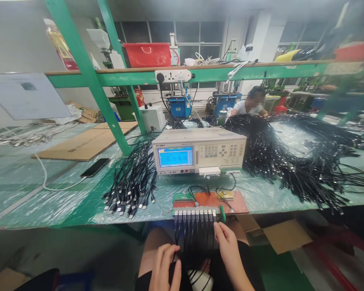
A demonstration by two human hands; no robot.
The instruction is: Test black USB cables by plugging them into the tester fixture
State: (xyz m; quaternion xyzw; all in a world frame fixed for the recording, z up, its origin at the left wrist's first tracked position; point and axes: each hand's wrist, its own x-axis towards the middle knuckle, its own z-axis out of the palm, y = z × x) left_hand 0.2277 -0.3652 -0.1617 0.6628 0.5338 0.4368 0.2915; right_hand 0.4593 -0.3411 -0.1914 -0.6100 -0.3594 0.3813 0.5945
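Observation:
Several black cables (197,230) hang side by side from a row of connectors (195,212) at the front edge of a circuit board on the table. My right hand (227,244) pinches the rightmost cable just below its connector. Lower left, my left hand (166,266) is beside the hanging cables, its fingers curved and apart; whether it touches a cable is unclear. Behind the board stands a test instrument (199,151) with a lit blue screen, wired to the orange board (210,201).
A bundle of black cables (133,178) lies left of the instrument, a bigger pile (291,161) right. A phone (94,167) on a white cord, cardboard (85,141) and a green shelf frame (101,97) are at left. Another person (251,103) sits behind.

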